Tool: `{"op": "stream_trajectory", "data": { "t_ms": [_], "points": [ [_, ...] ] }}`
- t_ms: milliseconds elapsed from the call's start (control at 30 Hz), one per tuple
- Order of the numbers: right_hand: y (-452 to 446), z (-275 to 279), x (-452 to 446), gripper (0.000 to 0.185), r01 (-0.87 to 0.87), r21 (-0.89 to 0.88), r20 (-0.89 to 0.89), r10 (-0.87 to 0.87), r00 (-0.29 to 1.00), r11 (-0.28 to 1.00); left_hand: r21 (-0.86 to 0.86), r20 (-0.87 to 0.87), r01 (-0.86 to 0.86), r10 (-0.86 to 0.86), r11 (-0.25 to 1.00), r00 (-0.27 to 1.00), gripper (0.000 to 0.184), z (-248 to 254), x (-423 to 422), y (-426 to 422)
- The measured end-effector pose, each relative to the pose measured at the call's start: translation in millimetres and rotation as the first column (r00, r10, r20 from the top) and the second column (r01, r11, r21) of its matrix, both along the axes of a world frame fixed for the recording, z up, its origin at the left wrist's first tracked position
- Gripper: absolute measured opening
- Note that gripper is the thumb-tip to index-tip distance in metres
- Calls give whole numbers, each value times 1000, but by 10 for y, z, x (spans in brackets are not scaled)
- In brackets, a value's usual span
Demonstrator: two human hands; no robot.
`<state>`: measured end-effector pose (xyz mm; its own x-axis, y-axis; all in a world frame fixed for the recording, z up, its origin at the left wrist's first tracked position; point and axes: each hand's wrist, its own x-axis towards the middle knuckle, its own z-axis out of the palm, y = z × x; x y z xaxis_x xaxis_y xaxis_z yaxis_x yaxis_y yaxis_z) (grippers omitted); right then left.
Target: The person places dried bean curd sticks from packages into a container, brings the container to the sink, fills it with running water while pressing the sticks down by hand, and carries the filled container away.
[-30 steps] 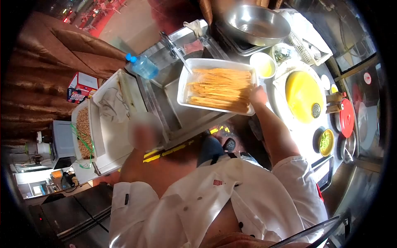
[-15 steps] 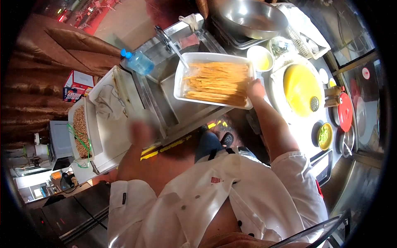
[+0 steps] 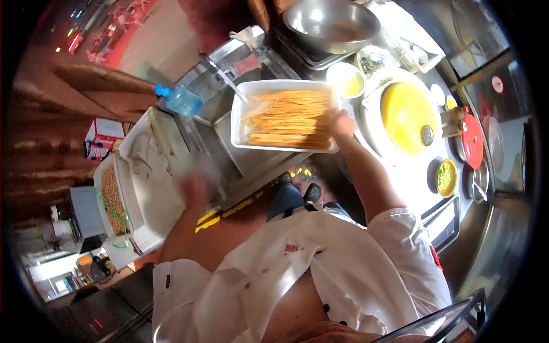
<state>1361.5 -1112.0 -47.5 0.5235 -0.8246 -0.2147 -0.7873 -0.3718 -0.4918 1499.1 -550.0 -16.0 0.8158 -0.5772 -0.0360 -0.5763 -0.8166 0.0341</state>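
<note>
A white rectangular tub [image 3: 241, 143] spans the sink [image 3: 220, 131], with its left end under the faucet [image 3: 226, 77]. Inside lie many long, thin golden-brown sticks [image 3: 289, 117], which look like dried bean-curd sticks. My right hand [image 3: 343, 124] grips the tub's right rim, thumb on the inner side. My left hand [image 3: 196, 180] is smeared by motion over the counter edge left of the sink. A greyish blur surrounds its fingers, so what it holds, if anything, is hidden.
On the left are a blue-capped bottle [image 3: 182, 102], a white bin with a cloth [image 3: 140, 157] and a tub of beans [image 3: 111, 197]. To the right stand a metal bowl [image 3: 331, 28], a white cup [image 3: 346, 80], a yellow-filled pot [image 3: 409, 117] and chopped greens [image 3: 445, 178].
The whole view has shifted and turned a little, so most things appear further left. My right hand keeps its hold on the tub. My left hand stays blurred near the counter edge.
</note>
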Motion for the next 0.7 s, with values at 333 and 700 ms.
{"op": "stream_trajectory", "data": {
  "t_ms": [333,700],
  "points": [
    [32,51,-42,44,44,18,33,-45,998,999,-387,-63,431,-489,816,870,65,417,-58,-3565],
    [78,164,-17,40,81,-70,39,-78,996,994,-166,-166,437,-462,884,871,62,-204,-107,-4576]
  ]
}}
